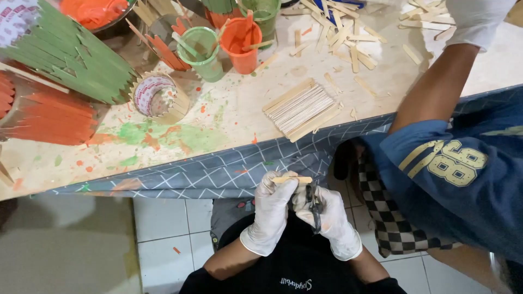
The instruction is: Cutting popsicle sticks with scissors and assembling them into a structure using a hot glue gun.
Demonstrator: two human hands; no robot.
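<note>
Below the tabletop edge, over the lap: a plain wooden craft stick (292,179), held level just under the hem of the grey grid-pattern cloth (218,171). Left hand (271,209), white glove, grip clamped on the stick's left part, fingers wrapped around it. Right hand (327,218), also gloved, grip closed around dark scissors (314,204); blades point up at the stick's right end. Whether the blades are apart or together — cannot tell, too dark and small.

Risk, as a judgement: the stick is thin and held at one side only, so it could twist or split off-line under the blades; the cut bit could drop to the tiled floor (163,223); glove fingertips sit close to the blades, a nick is possible.

Outward, on the tabletop (229,117), which is smeared with green and orange paint: a neat stack of unpainted sticks (302,109), loose sticks and offcuts (340,32) further back, a small round holder ringed with sticks (159,97), a green cup (202,51), an orange cup (240,43), a fan of green-painted sticks (65,54), orange-painted ones (49,122) at left.

Right side: another person in a blue shirt (463,169), their gloved hand (479,19) reaching onto the tabletop near the loose sticks.
</note>
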